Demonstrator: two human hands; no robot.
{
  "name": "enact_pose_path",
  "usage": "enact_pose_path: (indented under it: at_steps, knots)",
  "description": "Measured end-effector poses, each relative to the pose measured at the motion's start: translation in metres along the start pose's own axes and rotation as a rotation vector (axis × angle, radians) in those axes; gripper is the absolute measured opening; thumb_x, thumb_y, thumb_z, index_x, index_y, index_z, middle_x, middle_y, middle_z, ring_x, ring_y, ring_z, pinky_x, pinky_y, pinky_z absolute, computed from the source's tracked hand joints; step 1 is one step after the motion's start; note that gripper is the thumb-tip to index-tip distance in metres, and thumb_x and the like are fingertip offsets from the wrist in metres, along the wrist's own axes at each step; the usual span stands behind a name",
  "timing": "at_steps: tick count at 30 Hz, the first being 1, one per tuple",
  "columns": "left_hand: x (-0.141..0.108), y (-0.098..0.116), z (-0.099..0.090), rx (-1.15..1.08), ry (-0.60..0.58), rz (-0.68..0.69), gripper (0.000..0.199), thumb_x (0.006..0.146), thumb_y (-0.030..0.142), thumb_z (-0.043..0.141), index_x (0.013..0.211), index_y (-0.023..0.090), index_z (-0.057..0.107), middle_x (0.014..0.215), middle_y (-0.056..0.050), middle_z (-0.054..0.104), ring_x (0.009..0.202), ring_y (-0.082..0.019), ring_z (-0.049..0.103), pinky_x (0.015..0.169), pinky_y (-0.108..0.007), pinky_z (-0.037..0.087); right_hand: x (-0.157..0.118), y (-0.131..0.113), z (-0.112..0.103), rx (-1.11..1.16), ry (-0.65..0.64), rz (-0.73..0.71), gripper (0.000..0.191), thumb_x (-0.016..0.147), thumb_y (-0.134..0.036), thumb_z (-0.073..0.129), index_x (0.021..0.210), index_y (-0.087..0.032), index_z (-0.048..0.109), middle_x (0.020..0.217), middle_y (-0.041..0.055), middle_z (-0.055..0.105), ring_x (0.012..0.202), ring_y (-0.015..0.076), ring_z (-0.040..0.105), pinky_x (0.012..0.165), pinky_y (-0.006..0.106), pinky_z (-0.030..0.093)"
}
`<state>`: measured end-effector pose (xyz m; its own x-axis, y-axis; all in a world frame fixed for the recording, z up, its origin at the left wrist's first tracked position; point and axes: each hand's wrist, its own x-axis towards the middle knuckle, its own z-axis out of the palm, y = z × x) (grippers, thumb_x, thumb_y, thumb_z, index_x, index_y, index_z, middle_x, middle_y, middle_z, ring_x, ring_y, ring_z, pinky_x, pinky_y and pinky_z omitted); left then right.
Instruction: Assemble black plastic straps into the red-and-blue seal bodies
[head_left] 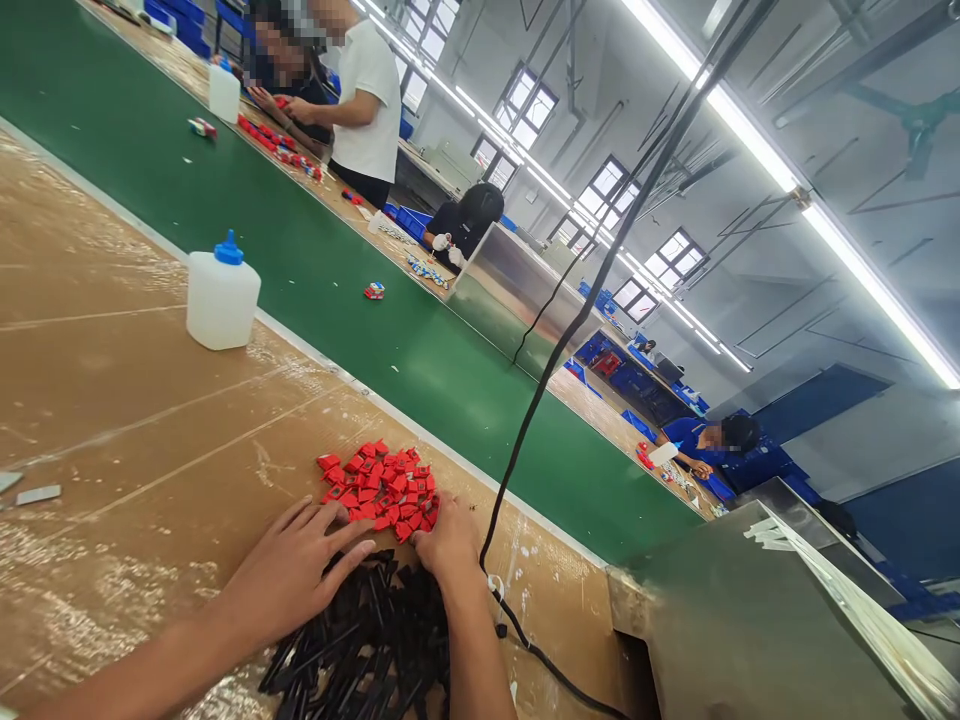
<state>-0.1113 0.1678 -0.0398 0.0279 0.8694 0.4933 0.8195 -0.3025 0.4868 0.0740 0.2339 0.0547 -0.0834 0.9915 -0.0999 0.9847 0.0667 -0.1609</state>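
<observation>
A heap of small red plastic pieces (379,488) lies on the brown covered table. My left hand (304,560) rests at the heap's near left edge, its fingers stretched out and apart. At the heap's right side is my right hand (452,540), its fingers curled against the red pieces; whether one is pinched there is hidden. Between my forearms, closer to me, spreads a pile of long thin black plastic parts (367,640).
A white bottle with a blue cap (223,295) stands left on the table. Beyond runs a green conveyor belt (420,350) carrying a small red-and-white piece (374,291). A black cable (540,390) hangs at right, near a metal panel (765,610). Several people work across the belt.
</observation>
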Motion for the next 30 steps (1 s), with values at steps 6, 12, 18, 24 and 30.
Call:
enact_pose_path:
  at_steps: [6, 12, 18, 24, 30]
  knots:
    - [0.021, -0.049, 0.009, -0.032, -0.039, -0.083, 0.066, 0.091, 0.06, 0.069, 0.148, 0.027, 0.073, 0.145, -0.021, 0.073, 0.129, -0.046, 0.073, 0.107, -0.058, 0.063, 0.017, -0.018, 0.007, 0.032, 0.014, -0.04, 0.048, 0.076, -0.01, 0.085, 0.123, -0.017, 0.078, 0.122, 0.0185, 0.082, 0.114, 0.037, 0.08, 0.097, 0.046, 0.062]
    - [0.045, -0.072, 0.022, -0.044, -0.143, -0.156, 0.105, 0.063, 0.067, 0.088, 0.156, 0.024, 0.067, 0.164, -0.026, 0.061, 0.152, -0.058, 0.053, 0.122, -0.071, 0.046, 0.027, -0.034, 0.012, 0.123, -0.012, -0.132, 0.055, 0.076, -0.015, 0.095, 0.128, -0.022, 0.078, 0.127, 0.0104, 0.081, 0.114, 0.0294, 0.08, 0.097, 0.041, 0.065]
    - [0.082, -0.093, 0.021, -0.101, -0.135, -0.211, 0.076, 0.102, 0.069, 0.046, 0.16, 0.023, 0.062, 0.168, -0.023, 0.06, 0.154, -0.048, 0.055, 0.124, -0.069, 0.045, 0.061, -0.028, 0.005, 0.15, 0.13, -0.079, 0.027, 0.108, -0.031, 0.072, 0.132, -0.019, 0.071, 0.136, 0.0106, 0.074, 0.122, 0.0292, 0.073, 0.105, 0.052, 0.063]
    - [0.124, -0.096, 0.018, -0.192, -0.185, -0.105, 0.058, 0.108, 0.063, 0.059, 0.149, 0.022, 0.069, 0.159, -0.016, 0.069, 0.149, -0.036, 0.064, 0.125, -0.066, 0.047, 0.091, -0.075, 0.009, 0.163, 0.106, -0.269, 0.022, 0.109, -0.034, 0.072, 0.124, -0.018, 0.074, 0.125, 0.0076, 0.077, 0.113, 0.0264, 0.076, 0.1, 0.049, 0.064]
    - [0.127, -0.098, 0.026, -0.274, -0.19, -0.114, 0.051, 0.111, 0.056, 0.058, 0.147, 0.021, 0.068, 0.158, -0.016, 0.069, 0.15, -0.036, 0.062, 0.127, -0.066, 0.045, 0.076, -0.043, -0.009, 0.047, 0.023, -0.193, 0.024, 0.106, -0.032, 0.075, 0.126, -0.018, 0.073, 0.135, 0.01, 0.074, 0.122, 0.0292, 0.071, 0.104, 0.051, 0.061]
